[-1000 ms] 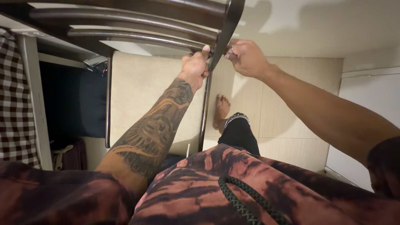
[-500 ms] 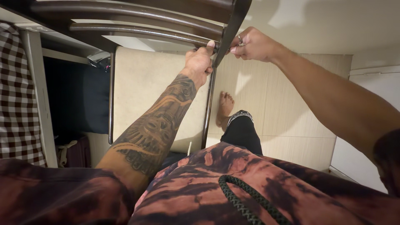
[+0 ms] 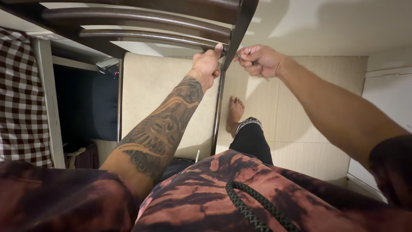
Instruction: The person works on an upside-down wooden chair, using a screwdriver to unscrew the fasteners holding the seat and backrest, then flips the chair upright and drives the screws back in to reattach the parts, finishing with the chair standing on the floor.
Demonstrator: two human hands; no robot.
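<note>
Domestic interior, likely room in home; pale beige floor tiles with thin grout lines (image 3: 300, 129) underfoot; dark brown wooden chair with curved slatted back (image 3: 141, 21) and cream padded seat on slim metal frame (image 3: 154, 94) stands on them; red-and-white checked cloth (image 3: 19, 94) hangs at left beside white-framed furniture unit (image 3: 47, 111) with dark open recess; white panelled cabinet or door (image 3: 386, 99) at right edge; person's bare foot (image 3: 235, 112) on tiles, tie-dye top with braided drawstring (image 3: 249, 206) suggests casual household setting.
</note>
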